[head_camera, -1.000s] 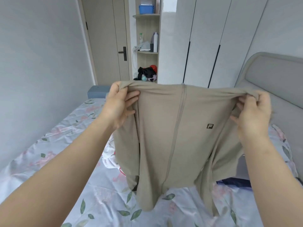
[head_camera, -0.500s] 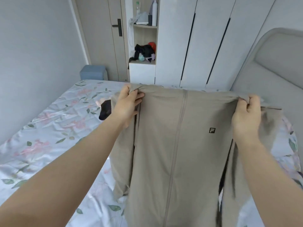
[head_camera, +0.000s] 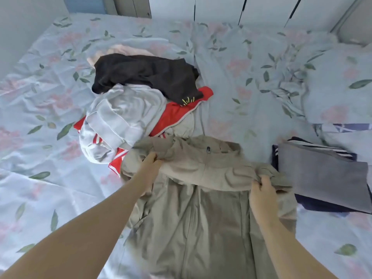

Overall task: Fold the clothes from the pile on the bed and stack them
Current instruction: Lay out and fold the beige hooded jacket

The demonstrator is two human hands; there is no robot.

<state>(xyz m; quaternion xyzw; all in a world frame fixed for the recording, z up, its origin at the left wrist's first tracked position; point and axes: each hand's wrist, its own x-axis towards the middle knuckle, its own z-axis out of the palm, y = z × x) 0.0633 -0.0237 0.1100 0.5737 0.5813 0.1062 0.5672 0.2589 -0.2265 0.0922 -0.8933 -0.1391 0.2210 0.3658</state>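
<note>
A beige zip-front jacket of thin cloth (head_camera: 201, 208) lay front-up on the near part of the bed with the pale blue floral sheet (head_camera: 50, 178), its lower length running toward the person. Its upper part was bunched and slumped, and the collar and small dark zip pull (head_camera: 208, 150) faced the far side. The left hand (head_camera: 150, 165) gripped a fold at one shoulder of the jacket, its fingers (head_camera: 154, 157) curled into the cloth. The right hand (head_camera: 261, 191) gripped the other shoulder, its fingers (head_camera: 264, 179) closed round a gathered wad of the fabric. Between the two hands the cloth sagged in soft creases.

Just beyond the jacket, on the left, sat the unfolded pile. A crumpled light grey garment (head_camera: 120, 117) lay over a red garment with white stripes (head_camera: 177, 115), and the jacket's shoulder touched both. A dark brown garment with small yellow stitching (head_camera: 145, 73) lay behind them, and a pale pink piece (head_camera: 120, 50) showed at the far edge.

To the right of the jacket, just beside the right hand, lay the stack. A flat folded grey garment (head_camera: 322, 174) rested on a navy garment with white stripes (head_camera: 314, 204). White wardrobe doors (head_camera: 221, 7) stood past the far side of the bed.
</note>
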